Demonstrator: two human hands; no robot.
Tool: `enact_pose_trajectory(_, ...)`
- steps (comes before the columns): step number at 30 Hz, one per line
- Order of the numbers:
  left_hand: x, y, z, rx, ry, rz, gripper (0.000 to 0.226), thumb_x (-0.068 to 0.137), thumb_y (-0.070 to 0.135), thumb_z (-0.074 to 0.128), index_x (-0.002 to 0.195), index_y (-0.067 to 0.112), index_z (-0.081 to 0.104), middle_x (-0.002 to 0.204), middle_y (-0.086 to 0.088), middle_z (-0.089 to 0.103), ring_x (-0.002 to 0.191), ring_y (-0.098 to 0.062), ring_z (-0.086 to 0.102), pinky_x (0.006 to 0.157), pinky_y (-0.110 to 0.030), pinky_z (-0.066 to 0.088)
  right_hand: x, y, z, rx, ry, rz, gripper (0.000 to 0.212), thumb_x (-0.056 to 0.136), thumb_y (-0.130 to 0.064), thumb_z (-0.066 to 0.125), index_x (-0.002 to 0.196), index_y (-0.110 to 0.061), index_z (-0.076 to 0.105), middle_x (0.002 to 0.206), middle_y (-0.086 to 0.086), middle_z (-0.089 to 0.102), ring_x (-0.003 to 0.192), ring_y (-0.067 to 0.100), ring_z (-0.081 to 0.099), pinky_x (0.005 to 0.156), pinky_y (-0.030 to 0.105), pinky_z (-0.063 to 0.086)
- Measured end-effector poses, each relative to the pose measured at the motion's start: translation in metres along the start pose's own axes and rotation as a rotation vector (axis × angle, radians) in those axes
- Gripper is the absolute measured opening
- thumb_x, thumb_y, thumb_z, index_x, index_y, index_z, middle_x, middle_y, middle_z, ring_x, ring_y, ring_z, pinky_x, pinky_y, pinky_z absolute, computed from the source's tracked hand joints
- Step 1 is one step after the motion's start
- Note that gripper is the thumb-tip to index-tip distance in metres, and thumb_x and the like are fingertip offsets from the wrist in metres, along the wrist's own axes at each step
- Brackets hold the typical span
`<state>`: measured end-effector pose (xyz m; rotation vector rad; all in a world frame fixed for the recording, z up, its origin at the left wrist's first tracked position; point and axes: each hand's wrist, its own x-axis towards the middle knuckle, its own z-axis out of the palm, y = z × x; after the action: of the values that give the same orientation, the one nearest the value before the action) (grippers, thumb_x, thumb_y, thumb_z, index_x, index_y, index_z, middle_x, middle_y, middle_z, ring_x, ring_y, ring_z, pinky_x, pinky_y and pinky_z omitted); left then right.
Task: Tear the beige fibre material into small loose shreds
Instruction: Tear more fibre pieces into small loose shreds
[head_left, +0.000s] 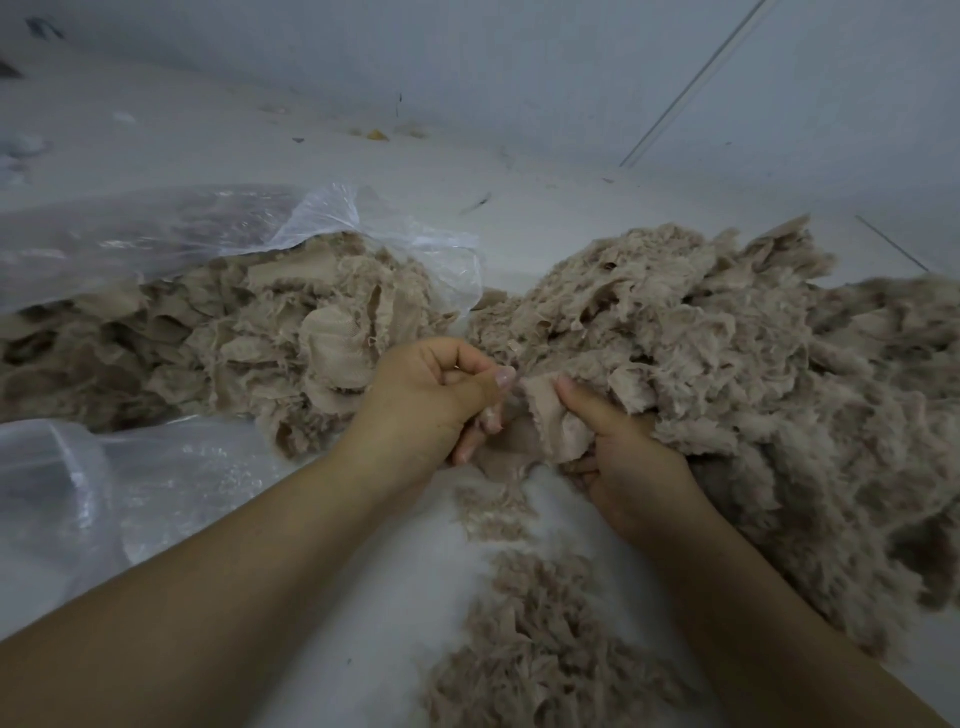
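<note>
loose beige shreds (530, 644) lie on the pale floor (395, 561) nearest the person, between the forearms. above them the left hand (431, 400) and right hand (631, 470) each pinch one piece of beige fibre material (550, 421), thumbs on top, fingers curled beneath. beyond: a heap of shredded fibre (727, 364) at right, untorn pieces (270, 332) spilling from a clear plastic bag (156, 234) at left, the wall (519, 62) farthest.

Your beige fibre material (701, 353) looks matt, fuzzy and frayed. The plastic bag (156, 234) is clear, glossy, wrinkled. The floor (415, 545) is smooth.
</note>
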<state>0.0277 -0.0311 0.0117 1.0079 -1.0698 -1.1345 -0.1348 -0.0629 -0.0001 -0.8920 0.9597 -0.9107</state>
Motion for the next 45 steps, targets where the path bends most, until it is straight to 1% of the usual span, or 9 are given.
enact_pose_trajectory(6,-0.012,0.015,-0.005,0.303,-0.752,-0.28,0.022,0.099,0.014,0.053,0.095,-0.003,0.065,0.084,-0.014,0.075,0.026,-0.008,0.04,0.036,-0.016,0.03,-0.001,-0.001,-0.001,-0.118,-0.025,-0.009,0.05,0.066,-0.058,0.071,0.093,-0.017,0.078,0.092,0.009,0.076,0.084,0.022,0.074,0.061,0.029,0.056)
enact_pose_trajectory(13,-0.004,-0.001,0.012,0.457,0.129,0.025,0.025,0.078,0.027,0.08,0.075,0.012,0.06,0.055,-0.002,0.06,0.039,-0.011,0.051,0.037,-0.028,0.042,0.0,0.001,-0.003,-0.058,-0.156,-0.061,0.031,0.09,-0.047,0.059,0.095,-0.023,0.079,0.096,0.006,0.076,0.089,0.018,0.073,0.066,0.023,0.056)
enact_pose_trajectory(20,-0.011,-0.004,0.019,0.288,0.011,0.211,0.031,0.091,0.0,0.063,0.094,0.029,0.071,0.066,0.006,0.066,0.037,-0.02,0.058,0.039,-0.023,0.046,0.008,0.004,-0.008,-0.066,-0.157,0.006,0.045,0.085,-0.052,0.061,0.103,-0.014,0.076,0.102,0.015,0.073,0.092,0.027,0.071,0.08,0.037,0.056)
enact_pose_trajectory(22,-0.009,0.002,0.015,0.323,0.072,0.295,0.039,0.091,-0.005,0.059,0.095,0.031,0.073,0.068,0.011,0.069,0.04,-0.011,0.057,0.042,-0.02,0.046,0.008,0.002,-0.005,-0.044,-0.152,-0.031,0.035,0.092,-0.043,0.054,0.076,-0.021,0.076,0.064,-0.002,0.067,0.053,0.009,0.063,0.052,0.02,0.051)
enact_pose_trajectory(24,-0.006,0.011,0.006,0.47,0.187,0.448,0.038,0.09,-0.008,0.056,0.094,0.025,0.074,0.075,0.007,0.069,0.052,-0.004,0.058,0.052,-0.017,0.047,0.011,0.0,-0.004,-0.05,-0.12,-0.059,0.038,0.095,-0.037,0.046,0.065,-0.022,0.065,0.043,-0.011,0.039,0.032,0.0,0.031,0.032,0.012,0.026)
enact_pose_trajectory(28,0.003,0.028,-0.025,1.096,0.422,0.687,0.029,0.089,0.006,0.047,0.102,0.007,0.073,0.085,-0.001,0.058,0.069,-0.017,0.052,0.06,-0.026,0.043,0.015,0.002,-0.007,-0.125,-0.134,-0.083,0.035,0.102,-0.032,0.038,0.078,-0.016,0.058,0.046,-0.012,0.034,0.034,0.0,0.024,0.033,0.013,0.021)
enact_pose_trajectory(34,0.001,0.035,-0.036,1.602,0.401,0.202,0.006,0.085,0.01,0.059,0.084,0.006,0.062,0.118,-0.022,0.044,0.044,-0.017,0.019,0.046,-0.022,0.012,0.014,0.004,-0.007,-0.132,-0.143,-0.088,0.045,0.102,-0.032,0.04,0.068,-0.024,0.067,0.047,-0.013,0.035,0.035,0.0,0.024,0.034,0.012,0.022)
enact_pose_trajectory(40,-0.009,0.034,-0.008,1.559,0.327,0.678,0.01,0.081,0.013,0.062,0.077,0.004,0.061,0.089,-0.019,0.052,0.045,-0.023,0.037,0.044,-0.025,0.026,0.015,0.004,-0.007,-0.125,-0.127,-0.087,0.036,0.102,-0.031,0.04,0.081,-0.017,0.066,0.047,-0.013,0.036,0.035,0.0,0.026,0.033,0.012,0.021)
enact_pose_trajectory(45,-0.006,-0.003,0.015,1.502,-0.03,0.108,0.033,0.093,0.053,0.051,0.096,0.02,0.053,0.102,-0.001,0.047,0.081,-0.023,0.057,0.058,-0.032,0.041,0.013,0.003,-0.006,-0.09,-0.102,-0.054,0.03,0.102,-0.031,0.039,0.098,-0.016,0.065,0.046,-0.014,0.037,0.035,0.0,0.028,0.034,0.01,0.024)
